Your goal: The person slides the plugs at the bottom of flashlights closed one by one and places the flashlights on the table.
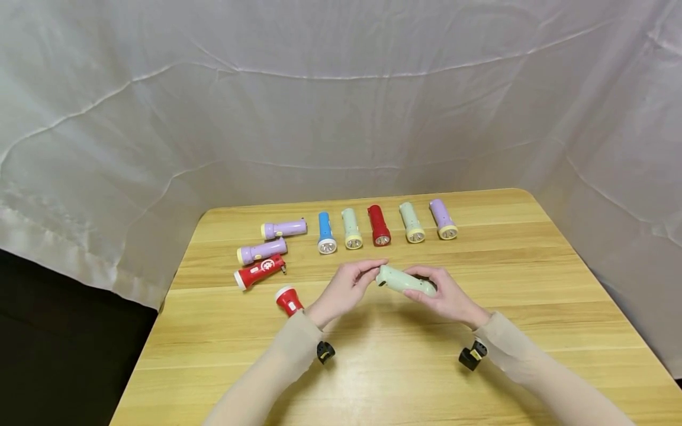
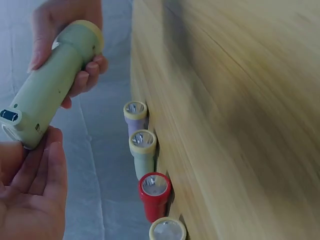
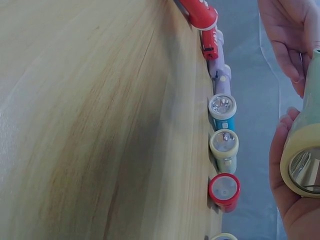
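A pale green flashlight point(image 1: 402, 281) is held over the middle of the table, its pale yellow head end inside the right hand point(image 1: 446, 296). That hand's thumb lies along one side of the body and its fingers wrap the other, as the left wrist view shows. At the opposite, tail end, the left hand point(image 1: 345, 290) pinches a corner between thumb and fingertips. A small dark part point(image 2: 9, 115) shows on the tail there. In the right wrist view the clear lens point(image 3: 307, 170) faces the camera.
Across the back stand blue point(image 1: 325, 232), pale green point(image 1: 351, 228), red point(image 1: 379, 225), another pale green point(image 1: 411, 222) and purple point(image 1: 443, 219) flashlights in a row. Two purple ones point(image 1: 285, 229) and a red one point(image 1: 260, 271) lie at left; another red one point(image 1: 289, 300) is by the left forearm.
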### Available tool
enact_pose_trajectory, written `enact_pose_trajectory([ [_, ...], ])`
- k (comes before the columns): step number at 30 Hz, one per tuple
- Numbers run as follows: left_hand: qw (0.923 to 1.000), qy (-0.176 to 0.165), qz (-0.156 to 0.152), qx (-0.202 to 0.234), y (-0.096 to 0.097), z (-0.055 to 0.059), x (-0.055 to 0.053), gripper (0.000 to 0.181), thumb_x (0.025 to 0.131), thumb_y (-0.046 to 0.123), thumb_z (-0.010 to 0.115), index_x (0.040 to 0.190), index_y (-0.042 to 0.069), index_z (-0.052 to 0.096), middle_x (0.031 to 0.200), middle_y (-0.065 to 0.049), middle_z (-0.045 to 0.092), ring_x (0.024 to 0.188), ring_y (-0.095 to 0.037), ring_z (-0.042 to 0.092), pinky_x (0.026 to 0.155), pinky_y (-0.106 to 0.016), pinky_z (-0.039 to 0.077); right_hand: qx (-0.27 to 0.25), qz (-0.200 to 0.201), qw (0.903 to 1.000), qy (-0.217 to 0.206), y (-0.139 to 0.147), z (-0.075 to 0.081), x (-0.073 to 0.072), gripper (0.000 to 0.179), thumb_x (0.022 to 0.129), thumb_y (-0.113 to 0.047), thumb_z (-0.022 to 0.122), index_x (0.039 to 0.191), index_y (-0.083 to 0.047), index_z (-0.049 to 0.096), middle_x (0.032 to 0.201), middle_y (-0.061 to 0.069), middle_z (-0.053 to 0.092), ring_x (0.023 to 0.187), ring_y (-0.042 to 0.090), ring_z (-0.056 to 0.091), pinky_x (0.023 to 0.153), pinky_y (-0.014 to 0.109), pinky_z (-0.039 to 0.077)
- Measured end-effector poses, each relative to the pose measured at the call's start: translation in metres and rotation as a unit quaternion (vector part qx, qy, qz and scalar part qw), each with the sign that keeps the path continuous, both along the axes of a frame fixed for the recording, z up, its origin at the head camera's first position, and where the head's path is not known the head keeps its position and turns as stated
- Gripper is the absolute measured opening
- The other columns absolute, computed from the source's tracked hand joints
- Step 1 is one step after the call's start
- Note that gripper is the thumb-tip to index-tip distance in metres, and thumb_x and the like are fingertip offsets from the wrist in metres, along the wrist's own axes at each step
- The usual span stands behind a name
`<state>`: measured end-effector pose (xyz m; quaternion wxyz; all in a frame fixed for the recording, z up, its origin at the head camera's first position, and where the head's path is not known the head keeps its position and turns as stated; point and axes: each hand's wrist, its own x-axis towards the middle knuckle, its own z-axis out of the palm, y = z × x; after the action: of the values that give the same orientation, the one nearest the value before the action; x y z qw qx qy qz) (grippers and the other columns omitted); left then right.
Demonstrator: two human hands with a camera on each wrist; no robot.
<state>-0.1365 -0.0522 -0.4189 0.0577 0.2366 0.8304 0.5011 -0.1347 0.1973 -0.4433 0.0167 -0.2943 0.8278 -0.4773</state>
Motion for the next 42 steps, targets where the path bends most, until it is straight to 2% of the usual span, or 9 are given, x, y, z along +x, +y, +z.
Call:
enact_pose_trajectory([
  [3,0.9976,0.06,-0.006,-0.034,0.0,-0.001,0.0,0.034,0.106,0.01,0.048,0.138,0.006,0.061,0.135,-0.01,0.067,0.09,-0.015,0.068,0.088,-0.024,0.057,-0.001,0.003,1.0,0.002,0.001,-0.001,0.0,0.029,0.09,-0.007,0.071,0.119,-0.002,0.068,0.105,0.013,0.074,0.081,0.005,0.058,0.07,0.023,0.05],
  [6,0.9932,0.104,-0.007,-0.053,0.001,-0.002,0.001,0.034,0.105,0.005,0.049,0.136,0.002,0.062,0.134,-0.013,0.067,0.118,-0.023,0.068,0.102,-0.033,0.056,0.0,0.005,1.0,0.002,0.001,-0.001,-0.001,0.028,0.091,-0.007,0.071,0.119,-0.003,0.069,0.105,0.012,0.074,0.081,0.005,0.058,0.071,0.023,0.05],
  [15,0.9876,0.139,0.008,-0.074,0.003,-0.003,0.004,0.033,0.101,-0.003,0.052,0.131,0.002,0.065,0.13,-0.015,0.069,0.119,-0.028,0.069,0.101,-0.033,0.056,0.007,0.019,0.9998,0.006,0.002,-0.001,-0.001,0.028,0.091,-0.007,0.07,0.119,-0.003,0.069,0.105,0.011,0.074,0.081,0.005,0.058,0.071,0.023,0.049],
  [18,0.99,0.122,0.002,-0.071,0.002,-0.002,0.004,0.033,0.101,-0.003,0.053,0.13,0.002,0.066,0.129,-0.015,0.07,0.114,-0.027,0.071,0.098,-0.031,0.057,0.013,0.023,0.9995,0.015,0.003,-0.001,-0.001,0.028,0.091,-0.007,0.071,0.118,-0.003,0.069,0.103,0.01,0.074,0.08,0.005,0.057,0.07,0.023,0.049],
  [23,0.996,0.058,-0.025,-0.063,-0.003,0.001,0.0,0.029,0.101,0.005,0.058,0.127,0.006,0.069,0.127,-0.012,0.071,0.093,-0.023,0.07,0.081,-0.024,0.057,0.024,0.033,0.999,0.018,0.006,-0.003,-0.002,0.031,0.089,-0.008,0.074,0.119,-0.002,0.069,0.103,0.009,0.074,0.08,0.004,0.057,0.07,0.023,0.049],
  [29,0.9953,0.006,-0.067,-0.071,-0.012,0.007,-0.006,0.026,0.097,0.01,0.065,0.121,0.01,0.074,0.12,-0.008,0.075,0.093,-0.013,0.069,0.079,-0.017,0.054,0.023,0.066,0.9975,0.01,0.007,-0.002,-0.004,0.035,0.086,-0.007,0.077,0.12,-0.005,0.071,0.108,0.008,0.076,0.088,0.005,0.064,0.08,0.025,0.054],
  [34,0.9945,-0.012,-0.079,-0.068,-0.012,0.01,-0.006,0.023,0.093,0.01,0.07,0.114,0.011,0.077,0.115,-0.007,0.077,0.084,-0.005,0.067,0.07,-0.014,0.05,0.019,0.089,0.9958,-0.003,0.008,0.0,-0.005,0.037,0.084,-0.003,0.077,0.12,-0.005,0.072,0.108,0.007,0.075,0.088,0.005,0.064,0.078,0.024,0.054],
  [39,0.993,-0.015,-0.095,-0.07,-0.012,0.012,-0.006,0.021,0.09,0.009,0.073,0.11,0.011,0.079,0.111,-0.01,0.077,0.078,-0.011,0.07,0.061,-0.014,0.046,0.011,0.11,0.9938,-0.01,0.01,-0.001,-0.005,0.037,0.083,-0.004,0.078,0.12,-0.004,0.072,0.105,0.008,0.075,0.082,0.005,0.061,0.069,0.024,0.052],
  [42,0.9916,-0.009,-0.108,-0.07,-0.012,0.012,-0.007,0.021,0.089,0.008,0.074,0.109,0.01,0.079,0.108,-0.01,0.078,0.084,-0.015,0.075,0.063,-0.014,0.049,0.005,0.124,0.9922,-0.016,0.011,-0.002,-0.005,0.037,0.083,-0.004,0.078,0.12,-0.003,0.073,0.105,0.009,0.075,0.082,0.005,0.062,0.069,0.025,0.052],
])
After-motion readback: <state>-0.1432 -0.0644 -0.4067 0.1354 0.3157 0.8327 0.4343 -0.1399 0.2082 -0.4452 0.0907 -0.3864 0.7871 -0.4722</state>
